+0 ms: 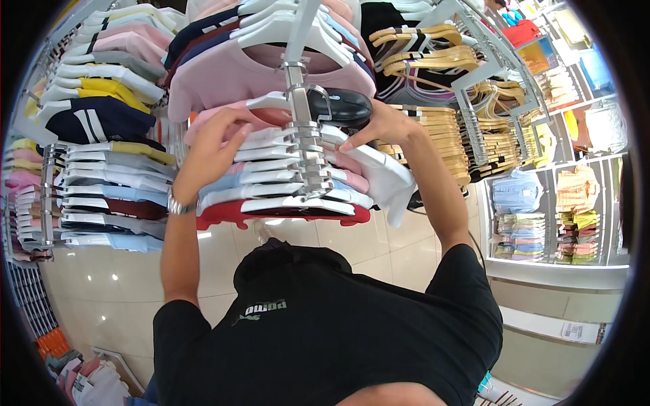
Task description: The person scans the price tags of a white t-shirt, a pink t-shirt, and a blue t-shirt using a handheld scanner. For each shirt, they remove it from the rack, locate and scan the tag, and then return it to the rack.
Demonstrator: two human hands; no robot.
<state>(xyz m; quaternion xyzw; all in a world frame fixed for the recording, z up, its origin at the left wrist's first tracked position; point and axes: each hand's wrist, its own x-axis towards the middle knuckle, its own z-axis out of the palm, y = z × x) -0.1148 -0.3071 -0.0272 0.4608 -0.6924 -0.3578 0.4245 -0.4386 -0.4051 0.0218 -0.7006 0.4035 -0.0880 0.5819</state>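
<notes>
My left hand [215,145], with a metal watch [181,205] on its wrist, rests at the left shoulders of the hung shirts. Its fingers are bent, with thumb and forefinger a little apart, beside a pink shirt [206,122] and white shirts [261,139]. In my right hand [389,127] is a black rounded handheld device [345,107]; the fingers behind it are hidden. The right thumb lies by a white shirt [382,169] on a white hanger. Hanger hooks line the metal rail [296,78] between my hands. A red shirt [284,211] hangs nearest me.
A larger pink sweater [217,84] hangs beyond my hands. More shirts on hangers [112,162] fill the left rack. Several wooden hangers [433,139] crowd the right rack. Wall shelves [562,162] with clothes stand farther right, above tiled floor [352,237].
</notes>
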